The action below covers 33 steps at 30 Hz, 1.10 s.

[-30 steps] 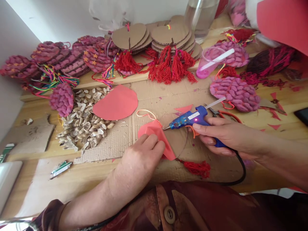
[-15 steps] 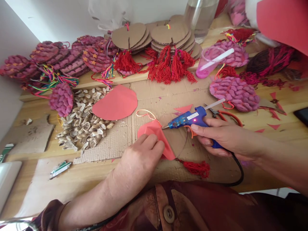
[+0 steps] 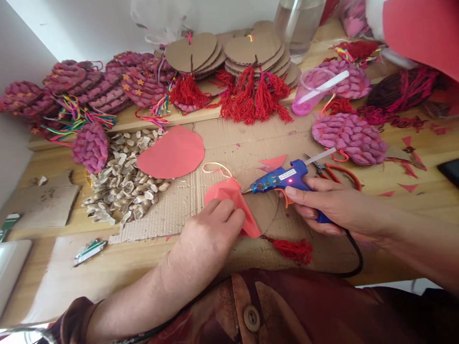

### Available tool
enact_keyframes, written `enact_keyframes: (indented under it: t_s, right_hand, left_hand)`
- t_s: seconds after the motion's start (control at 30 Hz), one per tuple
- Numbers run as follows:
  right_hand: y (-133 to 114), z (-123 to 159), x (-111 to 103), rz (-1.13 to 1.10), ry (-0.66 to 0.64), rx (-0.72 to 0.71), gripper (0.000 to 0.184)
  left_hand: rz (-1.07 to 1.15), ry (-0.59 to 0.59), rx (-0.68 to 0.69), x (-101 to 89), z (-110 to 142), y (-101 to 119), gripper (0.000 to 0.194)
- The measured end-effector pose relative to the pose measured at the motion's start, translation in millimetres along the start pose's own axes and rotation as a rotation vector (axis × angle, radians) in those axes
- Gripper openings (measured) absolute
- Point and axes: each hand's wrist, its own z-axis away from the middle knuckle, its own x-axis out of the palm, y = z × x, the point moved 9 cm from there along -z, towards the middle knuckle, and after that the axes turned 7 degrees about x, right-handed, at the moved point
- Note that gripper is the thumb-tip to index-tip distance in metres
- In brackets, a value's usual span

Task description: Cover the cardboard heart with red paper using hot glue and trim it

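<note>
My left hand (image 3: 211, 234) pinches a folded-back piece of red paper (image 3: 229, 196) lying over a brown cardboard disc (image 3: 265, 210). The disc has an orange loop (image 3: 215, 168) at its top and a red tassel (image 3: 292, 249) at its bottom. My right hand (image 3: 322, 203) is wrapped round the grip of a blue hot glue gun (image 3: 283, 177). The gun's nozzle touches the disc right beside the lifted paper edge. A black cord (image 3: 355, 258) runs from the gun.
A red paper heart (image 3: 172, 153) and a heap of pale seed shells (image 3: 124, 179) lie to the left. Pink woven ornaments (image 3: 349, 136), cardboard discs with red tassels (image 3: 251, 91), a pink cup (image 3: 310, 91) and orange-handled pliers (image 3: 340, 172) stand behind. Corrugated cardboard (image 3: 222, 143) covers the wooden table.
The glue gun's nozzle has shifted slightly left along the disc toward the paper fold. My left hand keeps the paper held in place.
</note>
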Motion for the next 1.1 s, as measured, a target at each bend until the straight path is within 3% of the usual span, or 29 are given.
enact_keyframes:
  t_s: [0.2, 0.67, 1.1]
  right_hand:
    - [9.6, 6.0, -5.2, -0.002, -0.028, 0.019, 0.04]
    - [-4.9, -2.9, 1.3, -0.033, -0.005, 0.008, 0.032]
    - [-5.7, 8.4, -1.7, -0.007, -0.007, -0.02, 0.034]
  left_hand:
    - [0.001, 0.013, 0.001, 0.0, 0.3, 0.4, 0.02]
    - [0.01, 0.007, -0.001, -0.3, 0.3, -0.7, 0.019]
    - [0.01, 0.014, 0.002, -0.1, 0.7, -0.4, 0.02]
